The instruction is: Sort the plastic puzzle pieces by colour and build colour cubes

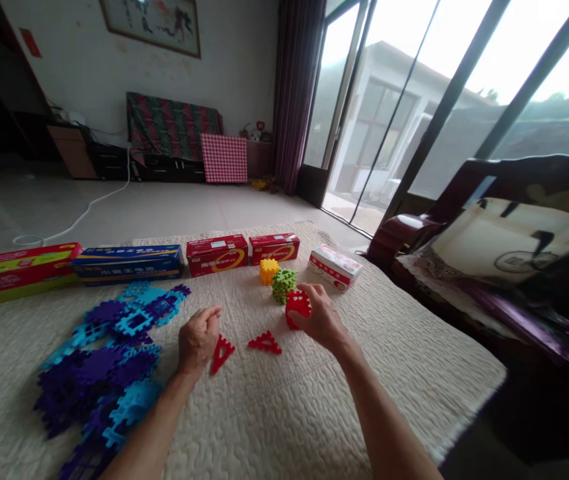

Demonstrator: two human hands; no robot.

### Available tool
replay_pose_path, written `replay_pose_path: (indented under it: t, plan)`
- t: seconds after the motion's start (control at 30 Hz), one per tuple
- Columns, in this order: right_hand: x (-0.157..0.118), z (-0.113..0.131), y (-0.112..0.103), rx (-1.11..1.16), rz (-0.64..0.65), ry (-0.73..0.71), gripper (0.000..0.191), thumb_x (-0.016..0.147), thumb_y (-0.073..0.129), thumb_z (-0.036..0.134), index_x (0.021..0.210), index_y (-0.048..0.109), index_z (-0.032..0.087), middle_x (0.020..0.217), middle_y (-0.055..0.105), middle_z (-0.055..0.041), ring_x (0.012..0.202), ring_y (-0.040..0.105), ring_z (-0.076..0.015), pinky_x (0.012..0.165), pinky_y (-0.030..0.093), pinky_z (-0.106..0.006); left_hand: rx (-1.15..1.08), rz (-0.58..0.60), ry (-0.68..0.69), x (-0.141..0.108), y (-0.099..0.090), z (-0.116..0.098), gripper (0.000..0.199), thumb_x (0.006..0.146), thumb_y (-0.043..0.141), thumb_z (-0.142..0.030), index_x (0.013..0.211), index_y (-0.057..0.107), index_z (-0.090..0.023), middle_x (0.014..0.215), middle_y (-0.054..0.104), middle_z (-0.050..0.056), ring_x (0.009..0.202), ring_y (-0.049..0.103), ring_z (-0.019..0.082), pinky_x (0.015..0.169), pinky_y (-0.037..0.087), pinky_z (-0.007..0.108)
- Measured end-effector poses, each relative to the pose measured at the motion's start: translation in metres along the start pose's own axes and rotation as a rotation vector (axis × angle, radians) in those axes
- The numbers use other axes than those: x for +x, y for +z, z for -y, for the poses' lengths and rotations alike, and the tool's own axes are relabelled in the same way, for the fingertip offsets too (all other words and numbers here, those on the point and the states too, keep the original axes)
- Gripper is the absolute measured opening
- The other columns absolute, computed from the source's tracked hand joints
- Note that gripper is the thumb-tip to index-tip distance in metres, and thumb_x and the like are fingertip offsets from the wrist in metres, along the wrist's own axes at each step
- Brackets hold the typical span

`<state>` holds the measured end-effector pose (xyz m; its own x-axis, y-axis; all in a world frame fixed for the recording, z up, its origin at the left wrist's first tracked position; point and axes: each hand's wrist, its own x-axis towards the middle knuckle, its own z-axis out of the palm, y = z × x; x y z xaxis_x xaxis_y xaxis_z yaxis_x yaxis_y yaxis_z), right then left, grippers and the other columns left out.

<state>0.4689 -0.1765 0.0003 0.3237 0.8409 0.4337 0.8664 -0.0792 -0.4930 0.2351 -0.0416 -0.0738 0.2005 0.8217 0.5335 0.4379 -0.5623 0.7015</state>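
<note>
My right hand [320, 316] has its fingers around a red block shape [297, 308] built of notched pieces, which stands on the quilted cover. Just behind it are a green block shape [284, 285] and a yellow one [269, 271]. My left hand [198, 337] is closed beside a red triangular piece [222, 353]; what its curled fingers hold, if anything, is hidden. Between my hands lies another red triangular piece [265, 342]. Left of my left hand spreads a pile of purple and light blue pieces [104, 367].
Along the far side of the quilted cover [394, 373] stand a red and green box [19, 273], a blue box [127, 264], two red boxes [217, 255] and a white and red box [335, 267]. A dark wooden seat [414, 233] with a bag is at the right.
</note>
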Motion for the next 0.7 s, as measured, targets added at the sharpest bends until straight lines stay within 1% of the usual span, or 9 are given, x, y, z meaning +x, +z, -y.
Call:
replay_pose_path:
  t: [0.07,0.13,0.23,0.33,0.43,0.5,0.6,0.7]
  plan:
    - [-0.002,-0.005,0.0,-0.001,0.014,0.02,0.052,0.071,0.067,0.02,0.121,0.053,0.018,0.115,0.053,-0.0115,0.1,0.057,-0.0226,0.09,0.047,-0.04,-0.019,0.03,0.105,-0.001,0.006,-0.017,0.027,0.083,0.044,-0.023,0.09,0.07,-0.018,0.086,0.073,0.004,0.083,0.068,0.018,0.078,0.052,0.028]
    - [-0.004,-0.009,0.001,0.007,0.031,0.044,0.052,0.071,0.067,0.02,0.12,0.053,0.017,0.115,0.053,-0.0122,0.098,0.057,-0.0223,0.089,0.048,-0.039,-0.015,0.103,0.185,-0.002,0.017,-0.037,0.026,0.084,0.044,-0.02,0.092,0.069,-0.019,0.086,0.072,0.003,0.084,0.067,0.017,0.079,0.052,0.028]
    - [-0.005,-0.013,0.003,0.034,0.026,0.045,0.051,0.07,0.067,0.019,0.12,0.053,0.017,0.114,0.053,-0.0113,0.096,0.058,-0.0208,0.087,0.049,-0.036,-0.016,0.22,0.223,-0.002,0.04,-0.065,0.027,0.081,0.046,-0.014,0.093,0.069,-0.019,0.088,0.072,0.003,0.084,0.067,0.017,0.079,0.052,0.028]
    - [-0.005,-0.016,0.004,0.053,0.006,0.02,0.048,0.07,0.067,0.02,0.117,0.055,0.019,0.111,0.053,-0.0096,0.096,0.058,-0.0205,0.087,0.048,-0.035,-0.05,0.283,0.187,0.0,0.06,-0.087,0.028,0.081,0.047,-0.011,0.095,0.069,-0.019,0.093,0.072,0.004,0.086,0.067,0.016,0.081,0.051,0.027]
    - [-0.006,-0.018,0.005,0.061,0.009,0.011,0.048,0.069,0.068,0.02,0.116,0.055,0.02,0.111,0.053,-0.0091,0.097,0.057,-0.0211,0.087,0.048,-0.036,-0.087,0.315,0.128,0.002,0.071,-0.101,0.028,0.083,0.046,-0.012,0.099,0.069,-0.019,0.095,0.072,0.004,0.088,0.067,0.016,0.082,0.051,0.027]
    - [-0.007,-0.019,0.004,0.071,0.026,0.001,0.056,0.067,0.07,0.02,0.12,0.051,0.02,0.115,0.051,-0.0103,0.102,0.055,-0.0224,0.089,0.047,-0.037,-0.077,0.327,0.096,0.001,0.074,-0.108,0.029,0.084,0.047,-0.012,0.1,0.069,-0.018,0.096,0.072,0.005,0.089,0.067,0.017,0.083,0.051,0.027]
    - [-0.008,-0.021,0.0,0.098,0.081,-0.007,0.074,0.062,0.074,0.02,0.129,0.043,0.02,0.123,0.048,-0.0128,0.109,0.052,-0.0249,0.093,0.046,-0.04,-0.021,0.331,0.049,-0.001,0.075,-0.115,0.029,0.084,0.048,-0.014,0.104,0.068,-0.018,0.101,0.072,0.006,0.092,0.066,0.018,0.085,0.049,0.028]
    - [-0.01,-0.025,-0.001,0.105,0.136,0.027,0.083,0.06,0.072,0.016,0.134,0.037,0.02,0.123,0.049,-0.0146,0.11,0.052,-0.027,0.093,0.045,-0.043,0.048,0.351,-0.022,-0.004,0.076,-0.119,0.031,0.085,0.049,-0.019,0.111,0.066,-0.018,0.099,0.072,0.007,0.089,0.067,0.019,0.082,0.048,0.028]
